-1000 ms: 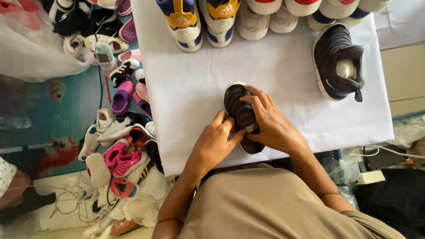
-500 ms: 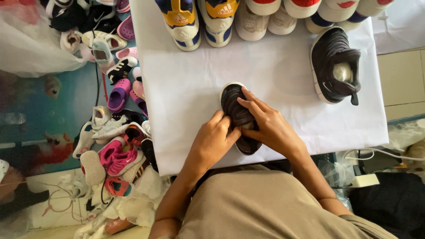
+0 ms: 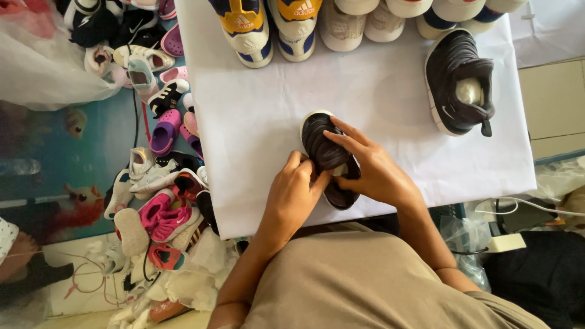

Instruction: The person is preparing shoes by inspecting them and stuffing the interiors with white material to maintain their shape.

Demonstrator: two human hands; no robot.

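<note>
A bench (image 3: 274,152) covered in white sheeting carries a small dark shoe (image 3: 323,146) near its front edge and a matching dark shoe (image 3: 457,79) well apart at the right. A row of sneakers (image 3: 341,24) lines the far edge. Beside it, the floor (image 3: 36,158) holds a heap of small shoes (image 3: 158,183).

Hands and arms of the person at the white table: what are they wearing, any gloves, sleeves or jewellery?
Both the left hand and the right hand are bare, with no gloves. No rings, watch or bracelet show on the parts in view. The forearms are uncovered right down to the elbows, so no long sleeves. The person wears a plain beige top of soft fabric, without visible print.
</note>
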